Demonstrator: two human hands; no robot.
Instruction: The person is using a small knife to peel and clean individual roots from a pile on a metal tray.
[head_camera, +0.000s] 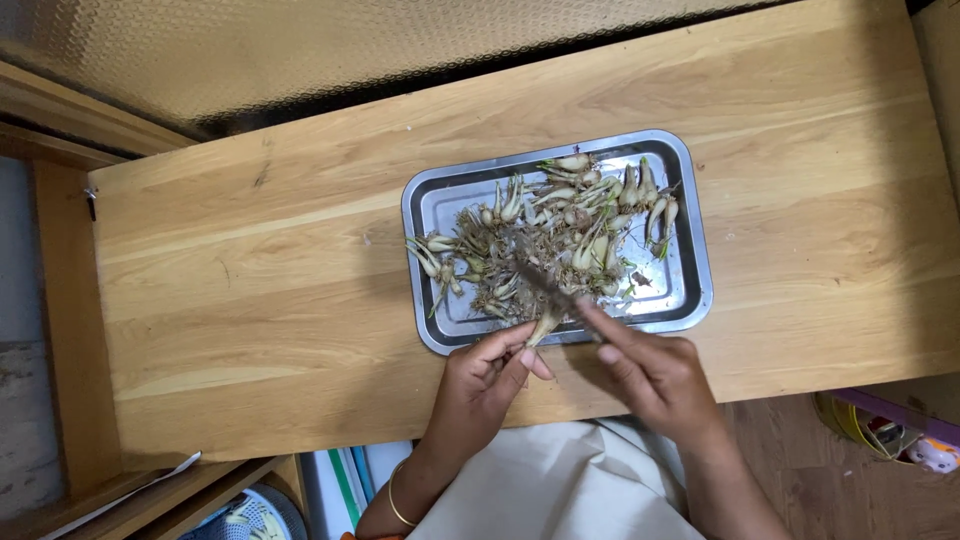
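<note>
The left hand (487, 372) pinches one small bulb (545, 325) between its thumb and fingertips. The bulb is pale and smooth, with a thin stem end, and it sits right at the near rim of the tray. The fingers are curled in tight around it.

The right hand (655, 375) is closed around the handle of a knife (545, 283). The pointing finger lies straight along the top. The blade is thin and dark, and it reaches out over the tray, with its tip in the pile. It passes just above the held bulb.

The tray (690, 240) is flat, shiny metal, a rectangle with round corners and a low rim. In it lies a heap of little bulbs (590, 215), pale and plump, with stringy brown roots and bits of green stem tangled together.

The tray rests on a wooden board (250, 270) with a smooth, light top and wavy grain lines. A thin gold bangle (395, 500) rings the left wrist.
</note>
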